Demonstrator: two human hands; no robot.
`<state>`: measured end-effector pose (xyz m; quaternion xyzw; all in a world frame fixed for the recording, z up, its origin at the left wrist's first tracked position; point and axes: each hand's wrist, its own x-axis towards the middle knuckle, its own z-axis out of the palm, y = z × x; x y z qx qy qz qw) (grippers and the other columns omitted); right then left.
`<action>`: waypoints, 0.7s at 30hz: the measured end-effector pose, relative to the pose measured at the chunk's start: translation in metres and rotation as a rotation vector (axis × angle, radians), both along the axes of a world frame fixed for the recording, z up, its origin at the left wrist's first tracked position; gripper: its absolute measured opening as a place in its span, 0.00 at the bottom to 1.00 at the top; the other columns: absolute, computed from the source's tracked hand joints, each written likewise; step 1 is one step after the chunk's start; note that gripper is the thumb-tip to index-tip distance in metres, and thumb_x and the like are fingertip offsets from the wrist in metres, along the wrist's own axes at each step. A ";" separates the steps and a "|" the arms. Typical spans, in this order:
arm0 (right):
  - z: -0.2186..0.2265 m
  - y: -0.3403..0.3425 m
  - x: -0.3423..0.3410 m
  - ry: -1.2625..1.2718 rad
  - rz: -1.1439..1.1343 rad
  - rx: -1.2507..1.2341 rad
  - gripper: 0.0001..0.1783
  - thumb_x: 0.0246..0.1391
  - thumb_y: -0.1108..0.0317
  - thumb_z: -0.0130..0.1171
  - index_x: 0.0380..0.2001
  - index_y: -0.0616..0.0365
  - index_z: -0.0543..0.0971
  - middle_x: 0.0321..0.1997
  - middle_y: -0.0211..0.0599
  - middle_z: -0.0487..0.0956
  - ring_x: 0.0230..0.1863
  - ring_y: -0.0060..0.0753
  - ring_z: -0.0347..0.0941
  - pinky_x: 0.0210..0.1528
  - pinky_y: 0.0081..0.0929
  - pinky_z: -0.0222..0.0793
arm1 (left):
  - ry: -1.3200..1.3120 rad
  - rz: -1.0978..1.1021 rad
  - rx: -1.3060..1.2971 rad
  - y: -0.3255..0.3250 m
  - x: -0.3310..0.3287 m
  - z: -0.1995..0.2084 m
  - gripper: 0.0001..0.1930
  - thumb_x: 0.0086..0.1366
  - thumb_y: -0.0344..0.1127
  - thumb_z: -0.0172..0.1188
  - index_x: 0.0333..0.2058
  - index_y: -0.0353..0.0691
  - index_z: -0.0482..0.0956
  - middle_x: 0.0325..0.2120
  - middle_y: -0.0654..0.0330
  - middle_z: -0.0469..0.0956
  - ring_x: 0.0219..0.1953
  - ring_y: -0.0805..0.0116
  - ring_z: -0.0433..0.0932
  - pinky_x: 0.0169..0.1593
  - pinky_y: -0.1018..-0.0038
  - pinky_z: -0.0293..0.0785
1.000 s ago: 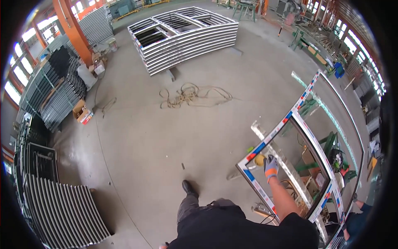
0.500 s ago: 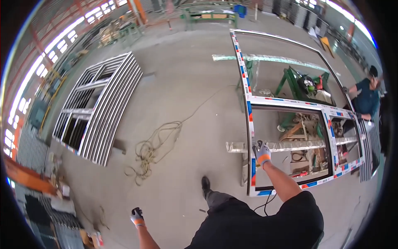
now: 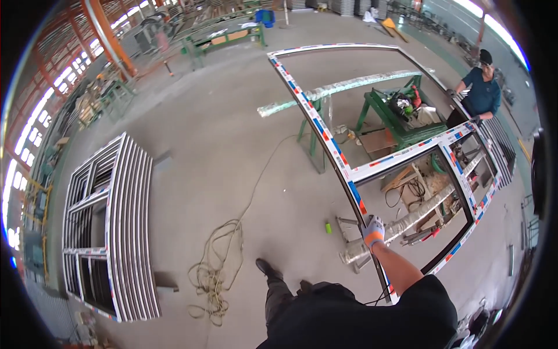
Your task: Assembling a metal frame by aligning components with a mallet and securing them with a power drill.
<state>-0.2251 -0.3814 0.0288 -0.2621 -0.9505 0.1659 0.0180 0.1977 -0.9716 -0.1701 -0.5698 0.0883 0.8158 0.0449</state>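
A large rectangular window frame (image 3: pixel 314 119), white with red-and-blue printed film and dark inner edges, spans the right side, with crossbars dividing it into panes. My right hand (image 3: pixel 374 230), in a grey glove with an orange cuff, is closed around its near left rail. Below the frame run two plastic-wrapped support beams (image 3: pixel 343 87), their ends jutting out past the left rail. At the frame's far right side, a co-worker (image 3: pixel 482 93) in a dark cap and teal shirt has both hands at its edge. My left hand is out of view.
A stack of similar frames (image 3: pixel 131 232) stands on the left. A tangled hose or cord (image 3: pixel 212 279) lies on the floor near my foot. Under the frame are a green metal stand (image 3: pixel 401 128) holding tools and a small green object (image 3: pixel 328 227) on the floor.
My view has turned, and my left hand has dropped out of it. The frame now sits at a different angle over the beams and looks raised, with my right hand still on its rail.
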 end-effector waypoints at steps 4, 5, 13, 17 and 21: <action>0.007 -0.011 -0.016 -0.076 -0.168 -0.039 0.29 0.46 0.50 0.64 0.46 0.59 0.73 0.47 0.49 0.75 0.51 0.52 0.70 0.54 0.43 0.67 | -0.031 -0.136 -0.135 -0.099 -0.153 -0.005 0.16 0.68 0.51 0.43 0.34 0.48 0.75 0.21 0.61 0.72 0.22 0.67 0.72 0.27 0.67 0.69; -0.001 -0.012 -0.020 -0.114 -0.212 -0.013 0.29 0.46 0.50 0.64 0.46 0.59 0.73 0.48 0.50 0.74 0.52 0.53 0.70 0.55 0.43 0.67 | -0.040 -0.180 -0.171 -0.124 -0.192 -0.004 0.17 0.68 0.52 0.42 0.36 0.48 0.75 0.22 0.61 0.73 0.23 0.67 0.73 0.27 0.66 0.70; 0.034 -0.057 -0.074 0.008 -0.435 -0.021 0.31 0.45 0.55 0.64 0.51 0.58 0.73 0.51 0.51 0.74 0.55 0.53 0.68 0.57 0.42 0.65 | 0.241 -0.541 -0.507 -0.278 -0.629 0.039 0.19 0.67 0.48 0.39 0.23 0.47 0.71 0.13 0.64 0.68 0.13 0.70 0.63 0.17 0.70 0.57; 0.073 -0.075 -0.135 0.201 -0.290 0.073 0.33 0.42 0.59 0.64 0.52 0.63 0.71 0.50 0.52 0.73 0.53 0.54 0.68 0.57 0.43 0.64 | 0.471 -0.687 -0.903 -0.206 -0.839 0.085 0.15 0.66 0.42 0.46 0.25 0.42 0.73 0.15 0.64 0.69 0.14 0.71 0.65 0.20 0.76 0.59; 0.072 -0.068 -0.208 0.247 -0.166 0.173 0.36 0.42 0.58 0.64 0.55 0.64 0.68 0.53 0.52 0.70 0.57 0.53 0.65 0.60 0.42 0.62 | 0.581 -0.880 -1.035 -0.074 -0.939 0.083 0.11 0.67 0.33 0.48 0.29 0.37 0.77 0.18 0.58 0.75 0.17 0.70 0.71 0.19 0.74 0.67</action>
